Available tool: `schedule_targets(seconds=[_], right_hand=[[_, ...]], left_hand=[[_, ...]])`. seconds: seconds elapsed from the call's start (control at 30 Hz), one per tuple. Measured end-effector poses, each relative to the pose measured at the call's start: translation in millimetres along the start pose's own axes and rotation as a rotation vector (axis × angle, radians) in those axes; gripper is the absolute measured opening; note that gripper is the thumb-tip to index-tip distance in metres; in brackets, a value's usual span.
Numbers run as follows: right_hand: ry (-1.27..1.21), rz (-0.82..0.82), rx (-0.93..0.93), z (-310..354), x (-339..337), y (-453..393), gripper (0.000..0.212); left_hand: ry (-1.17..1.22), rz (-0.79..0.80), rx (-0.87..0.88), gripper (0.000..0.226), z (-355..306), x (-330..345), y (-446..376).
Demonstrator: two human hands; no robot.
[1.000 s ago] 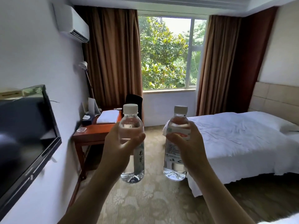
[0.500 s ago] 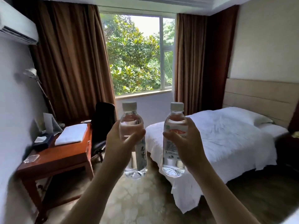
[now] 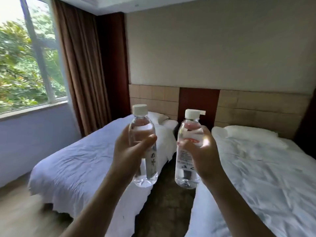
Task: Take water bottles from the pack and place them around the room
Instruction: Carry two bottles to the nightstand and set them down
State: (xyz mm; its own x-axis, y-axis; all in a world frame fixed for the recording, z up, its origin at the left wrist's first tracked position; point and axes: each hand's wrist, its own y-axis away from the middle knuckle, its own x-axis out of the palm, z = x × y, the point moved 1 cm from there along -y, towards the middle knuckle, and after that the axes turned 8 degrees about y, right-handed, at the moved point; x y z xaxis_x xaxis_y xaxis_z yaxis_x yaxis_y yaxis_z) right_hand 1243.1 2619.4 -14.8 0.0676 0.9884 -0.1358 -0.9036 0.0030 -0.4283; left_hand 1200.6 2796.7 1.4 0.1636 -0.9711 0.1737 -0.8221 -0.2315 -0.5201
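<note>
Two bottles are out of the pack and being carried, neither set down yet; the pack itself is not in sight. I'd judge this the carrying step, with the person facing the dark gap between the two beds, where a red-brown panel (image 3: 199,103) stands in the headboard wall. The next move calls for a firm, level spot near that panel; whether a nightstand sits below it I cannot tell, since the hands and bottles cover that place. The left hand (image 3: 130,154) is wrapped round the middle of the left bottle (image 3: 143,134), thumb across the front, fingers hidden behind. The right hand (image 3: 203,151) grips the right bottle (image 3: 186,161) at its label, with fingers curled round it. Both bottles are upright, capped and full, held side by side but apart, in the air in front of the panel. The left bed (image 3: 82,161) lies left of the panel, under the window; the right bed (image 3: 266,171) to its right.
</note>
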Motion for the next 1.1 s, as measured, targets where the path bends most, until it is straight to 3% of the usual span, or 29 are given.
schedule_targets(seconds=[0.17,0.4,0.67,0.9,1.1], right_hand=[[0.106,-0.2,0.022,-8.1,10.6,-32.0,0.052],[0.193,-0.358,0.079,-34.8,31.8,-77.6,0.058],[0.219,-0.367,0.11,-104.4,40.7,-172.7,0.058],[0.174,-0.357,0.102,-183.7,29.8,-309.6,0.06],[0.166,-0.314,0.106,-228.8,25.5,-424.0,0.044]], left_hand=[[0.106,0.16,-0.031,0.035,28.3,-7.6,-56.7],[0.175,0.233,-0.108,0.032,78.7,-20.6,-124.3],[0.222,0.254,-0.186,0.039,167.9,3.4,-210.3],[0.128,0.276,-0.171,0.035,252.1,51.0,-322.0],[0.082,0.234,-0.159,0.041,302.6,77.2,-422.7]])
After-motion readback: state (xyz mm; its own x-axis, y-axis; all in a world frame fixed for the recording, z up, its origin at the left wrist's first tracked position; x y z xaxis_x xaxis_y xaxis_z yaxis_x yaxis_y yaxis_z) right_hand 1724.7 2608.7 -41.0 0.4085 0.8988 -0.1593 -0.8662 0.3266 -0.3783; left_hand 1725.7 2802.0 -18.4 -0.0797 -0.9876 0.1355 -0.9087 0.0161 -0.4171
